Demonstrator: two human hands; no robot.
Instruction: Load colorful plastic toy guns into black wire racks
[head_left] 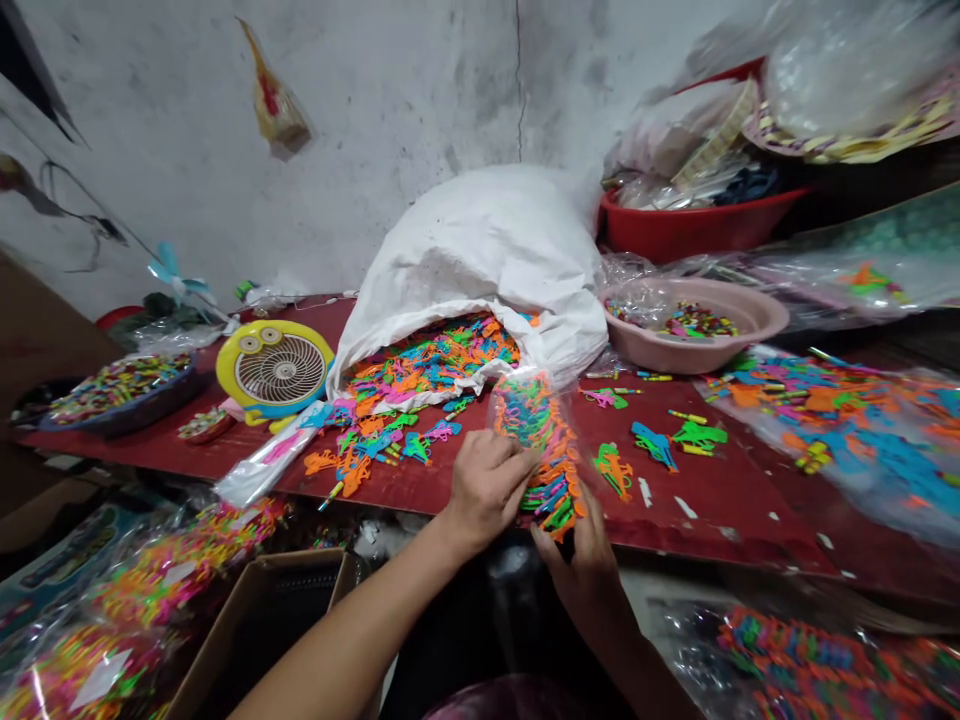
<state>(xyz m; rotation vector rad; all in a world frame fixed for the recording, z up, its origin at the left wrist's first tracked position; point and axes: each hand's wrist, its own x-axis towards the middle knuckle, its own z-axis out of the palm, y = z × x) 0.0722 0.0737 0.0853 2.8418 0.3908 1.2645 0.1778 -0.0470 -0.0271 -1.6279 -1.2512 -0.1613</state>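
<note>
A clear plastic bag packed with rows of small colourful plastic toy guns (544,440) lies at the table's front edge, between my hands. Curled over its left side is my left hand (487,490), fingers pressed against the bag. My right hand (581,560) grips the lower right corner, with the thumb on the near end and the other fingers partly hidden. Beyond the bag, loose toy guns (431,360) spill from the mouth of a big white woven sack (487,230). More single toy guns (697,436) lie to the right on the red tabletop (480,500).
A yellow fan (277,368) stands left of the sack, near a basin of small pieces (120,390). Right are a pink basin (682,345), a red basin (697,225) and a sheet with toy guns (862,420). Below sit a cardboard box (217,620) and filled bags (832,660).
</note>
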